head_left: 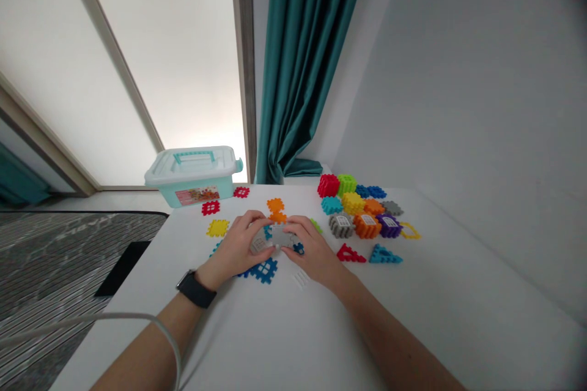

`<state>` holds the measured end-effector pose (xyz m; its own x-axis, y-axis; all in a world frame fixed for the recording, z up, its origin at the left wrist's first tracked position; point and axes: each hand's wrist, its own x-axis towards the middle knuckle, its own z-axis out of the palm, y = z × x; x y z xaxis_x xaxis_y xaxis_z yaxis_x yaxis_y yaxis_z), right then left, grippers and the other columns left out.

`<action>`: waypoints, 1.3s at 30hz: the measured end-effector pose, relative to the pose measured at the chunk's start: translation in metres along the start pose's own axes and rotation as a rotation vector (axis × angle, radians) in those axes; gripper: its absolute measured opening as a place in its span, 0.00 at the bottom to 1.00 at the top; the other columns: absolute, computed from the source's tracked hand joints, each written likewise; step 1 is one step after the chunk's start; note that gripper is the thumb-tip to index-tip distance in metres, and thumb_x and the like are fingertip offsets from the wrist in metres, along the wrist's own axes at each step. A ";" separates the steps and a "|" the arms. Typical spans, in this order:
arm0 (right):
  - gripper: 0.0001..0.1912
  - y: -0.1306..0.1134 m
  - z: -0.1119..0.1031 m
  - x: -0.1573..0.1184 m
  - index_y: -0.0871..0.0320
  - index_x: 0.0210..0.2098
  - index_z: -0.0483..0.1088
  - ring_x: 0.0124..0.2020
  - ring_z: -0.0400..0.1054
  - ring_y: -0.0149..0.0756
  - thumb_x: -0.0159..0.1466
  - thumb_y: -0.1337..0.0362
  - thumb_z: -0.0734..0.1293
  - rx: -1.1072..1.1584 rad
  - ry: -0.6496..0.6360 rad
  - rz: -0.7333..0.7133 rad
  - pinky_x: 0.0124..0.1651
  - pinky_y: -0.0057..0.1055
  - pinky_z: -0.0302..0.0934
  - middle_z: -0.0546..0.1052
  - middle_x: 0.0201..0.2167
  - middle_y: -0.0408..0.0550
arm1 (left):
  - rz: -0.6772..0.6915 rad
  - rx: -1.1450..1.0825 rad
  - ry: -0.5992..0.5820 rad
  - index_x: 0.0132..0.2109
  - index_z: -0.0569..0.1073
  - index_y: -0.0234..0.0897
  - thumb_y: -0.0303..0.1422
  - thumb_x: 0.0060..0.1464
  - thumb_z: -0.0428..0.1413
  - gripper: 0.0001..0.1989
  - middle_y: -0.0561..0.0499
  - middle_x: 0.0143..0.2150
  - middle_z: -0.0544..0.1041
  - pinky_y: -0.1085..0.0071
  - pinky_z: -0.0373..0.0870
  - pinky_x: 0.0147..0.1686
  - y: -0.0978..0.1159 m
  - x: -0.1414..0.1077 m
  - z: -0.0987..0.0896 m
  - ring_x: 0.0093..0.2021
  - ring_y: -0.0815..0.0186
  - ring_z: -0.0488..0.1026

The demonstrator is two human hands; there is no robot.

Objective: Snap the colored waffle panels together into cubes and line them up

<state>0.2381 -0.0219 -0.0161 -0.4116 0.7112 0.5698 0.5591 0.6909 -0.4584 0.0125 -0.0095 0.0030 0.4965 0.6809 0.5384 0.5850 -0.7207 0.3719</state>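
Both of my hands meet over the white table (257, 324), holding grey toothed tiles (280, 236) between them. My left hand (241, 244) has its thumb and fingers closed on the left part, where a window-patterned piece shows. My right hand (312, 250) pinches the right part from above and below. Blue tiles (265, 270) lie just below my left hand, and orange pieces (276, 211) lie beyond my fingertips. A small blue piece (298, 248) shows beside my right fingers. Near my right wrist lies a pale, slatted piece (301, 280).
A lidded teal box (202, 186) stands at the back left. Red tiles (211, 208) and a yellow tile (217, 228) lie near it. Stacks of coloured tiles (353, 203) and red and blue triangles (385, 255) are at the right. A cable (151, 319) crosses the lower left.
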 end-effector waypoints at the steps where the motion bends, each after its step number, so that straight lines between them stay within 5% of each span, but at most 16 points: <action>1: 0.16 0.000 0.000 0.000 0.53 0.50 0.66 0.58 0.65 0.46 0.63 0.69 0.68 0.006 0.001 0.000 0.61 0.48 0.64 0.68 0.55 0.55 | 0.002 0.000 0.000 0.56 0.69 0.39 0.34 0.53 0.63 0.24 0.42 0.53 0.70 0.56 0.71 0.50 0.001 0.000 0.000 0.50 0.54 0.70; 9: 0.10 -0.005 -0.011 0.002 0.52 0.48 0.70 0.59 0.65 0.44 0.66 0.65 0.67 -0.008 0.014 -0.093 0.60 0.47 0.64 0.71 0.56 0.53 | -0.054 -0.191 0.003 0.51 0.70 0.38 0.29 0.50 0.63 0.21 0.43 0.53 0.66 0.59 0.70 0.54 0.000 0.001 0.000 0.54 0.56 0.68; 13: 0.05 -0.009 -0.015 0.004 0.52 0.41 0.73 0.54 0.67 0.43 0.68 0.65 0.65 -0.010 0.084 -0.136 0.57 0.46 0.64 0.75 0.50 0.51 | -0.102 -0.329 -0.109 0.46 0.74 0.39 0.33 0.59 0.57 0.08 0.45 0.53 0.67 0.59 0.67 0.58 0.000 0.002 -0.004 0.55 0.58 0.68; 21: 0.10 -0.011 -0.003 0.011 0.56 0.27 0.70 0.43 0.70 0.37 0.64 0.60 0.67 0.413 0.087 0.332 0.48 0.36 0.65 0.74 0.38 0.47 | -0.233 -0.617 -0.145 0.35 0.75 0.37 0.43 0.65 0.52 0.16 0.47 0.44 0.73 0.64 0.68 0.50 -0.002 0.006 0.002 0.47 0.61 0.71; 28: 0.18 -0.011 0.002 0.013 0.56 0.23 0.65 0.40 0.67 0.37 0.65 0.54 0.64 0.559 0.061 0.459 0.43 0.34 0.63 0.73 0.35 0.46 | -0.355 -0.692 -0.168 0.33 0.75 0.36 0.45 0.64 0.52 0.18 0.49 0.40 0.73 0.67 0.68 0.43 0.000 0.006 0.005 0.41 0.63 0.70; 32: 0.15 -0.012 0.001 0.010 0.56 0.25 0.67 0.41 0.68 0.38 0.67 0.57 0.64 0.447 0.081 0.357 0.46 0.36 0.63 0.73 0.37 0.46 | -0.360 -0.672 -0.160 0.34 0.74 0.36 0.46 0.63 0.52 0.18 0.48 0.40 0.73 0.67 0.67 0.43 0.002 0.007 0.003 0.41 0.63 0.70; 39: 0.05 -0.021 -0.008 0.001 0.53 0.39 0.73 0.45 0.67 0.40 0.69 0.65 0.64 0.034 0.300 -0.091 0.48 0.38 0.65 0.72 0.40 0.49 | -0.317 -0.638 -0.171 0.41 0.73 0.38 0.46 0.64 0.50 0.16 0.48 0.43 0.74 0.64 0.66 0.50 0.007 0.006 -0.005 0.46 0.60 0.70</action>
<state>0.2314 -0.0365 -0.0007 -0.2252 0.5799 0.7829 0.5037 0.7572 -0.4159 0.0166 -0.0109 0.0123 0.4892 0.8425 0.2256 0.2558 -0.3859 0.8864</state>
